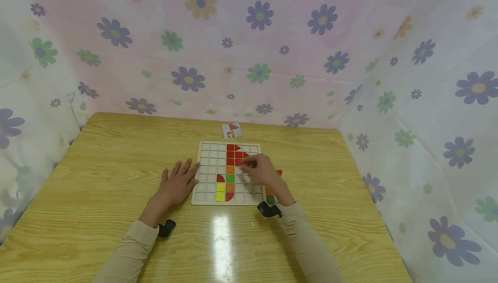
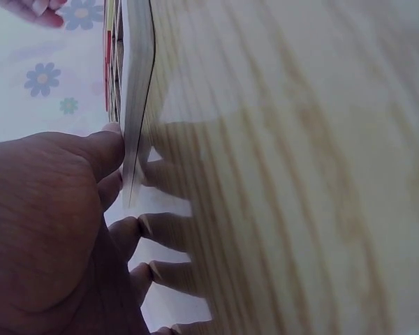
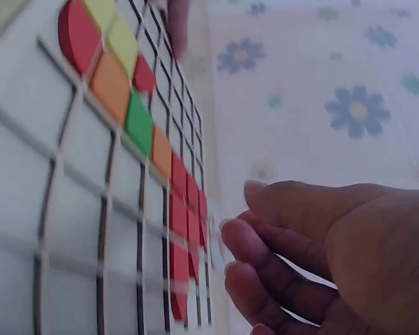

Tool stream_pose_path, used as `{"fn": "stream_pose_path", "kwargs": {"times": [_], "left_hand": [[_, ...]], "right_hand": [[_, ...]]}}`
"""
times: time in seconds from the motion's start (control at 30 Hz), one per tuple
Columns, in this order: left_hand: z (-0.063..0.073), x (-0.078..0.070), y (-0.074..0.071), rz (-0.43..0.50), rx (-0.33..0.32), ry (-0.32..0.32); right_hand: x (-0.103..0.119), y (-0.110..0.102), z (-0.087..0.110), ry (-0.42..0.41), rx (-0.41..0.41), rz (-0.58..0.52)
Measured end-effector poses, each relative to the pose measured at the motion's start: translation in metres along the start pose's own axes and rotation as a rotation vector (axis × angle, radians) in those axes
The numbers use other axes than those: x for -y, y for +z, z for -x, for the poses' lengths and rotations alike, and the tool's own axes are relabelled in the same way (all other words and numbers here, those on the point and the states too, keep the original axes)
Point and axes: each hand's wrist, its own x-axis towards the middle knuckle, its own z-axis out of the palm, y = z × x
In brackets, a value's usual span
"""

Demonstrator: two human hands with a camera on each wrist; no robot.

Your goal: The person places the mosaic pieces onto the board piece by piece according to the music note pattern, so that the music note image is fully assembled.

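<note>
A wooden grid board (image 1: 210, 188) lies on the table with red, orange, green and yellow pieces in some of its squares. My left hand (image 1: 177, 185) rests on the table with its fingers spread; thumb and fingertips touch the board's left edge (image 2: 136, 91). Over the board's right half hovers my right hand (image 1: 261, 170), fingers loosely bent near a red piece (image 1: 238, 162). In the right wrist view its fingertips (image 3: 237, 234) stand apart from the red pieces (image 3: 178, 237), and nothing shows between them. A green piece (image 3: 140, 123) sits between two orange ones.
A small picture card (image 1: 231, 130) lies behind the board. Loose pieces, among them an orange one (image 1: 270, 191) and a green one (image 1: 270, 199), lie by the board's right side, partly hidden by my right arm. Flowered cloth (image 1: 218, 58) hangs around the table.
</note>
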Motion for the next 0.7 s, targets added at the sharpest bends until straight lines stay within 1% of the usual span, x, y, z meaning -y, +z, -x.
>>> {"fn": "stream_pose_path", "kwargs": {"times": [0.07,0.13,0.2,0.27,0.33,0.4,0.5,0.6,0.7], "left_hand": [[0.000,0.000,0.000,0.002,0.002,-0.001],[-0.001,0.000,0.000,-0.003,0.005,0.002],[-0.001,0.000,0.000,-0.004,0.010,0.002],[0.000,0.000,0.000,-0.003,0.014,0.001],[0.000,-0.001,0.000,-0.002,0.018,-0.002],[0.001,-0.001,0.000,0.001,0.017,-0.005],[0.001,0.000,0.001,0.000,0.014,-0.004],[0.000,0.001,0.001,-0.001,0.011,-0.004],[0.000,0.001,0.001,-0.004,0.007,-0.002]], "right_hand": [[-0.010,-0.012,0.003,0.047,-0.038,0.011],[-0.022,-0.022,0.007,0.100,-0.059,0.027],[-0.033,-0.031,0.013,0.143,-0.057,0.055],[-0.045,-0.038,0.018,0.177,-0.036,0.073],[-0.056,-0.043,0.023,0.185,-0.012,0.091],[-0.064,-0.045,0.026,0.184,-0.006,0.098],[-0.071,-0.047,0.029,0.177,-0.040,0.098],[-0.073,-0.047,0.029,0.181,-0.086,0.085],[-0.071,-0.048,0.030,0.227,-0.121,0.068]]}}
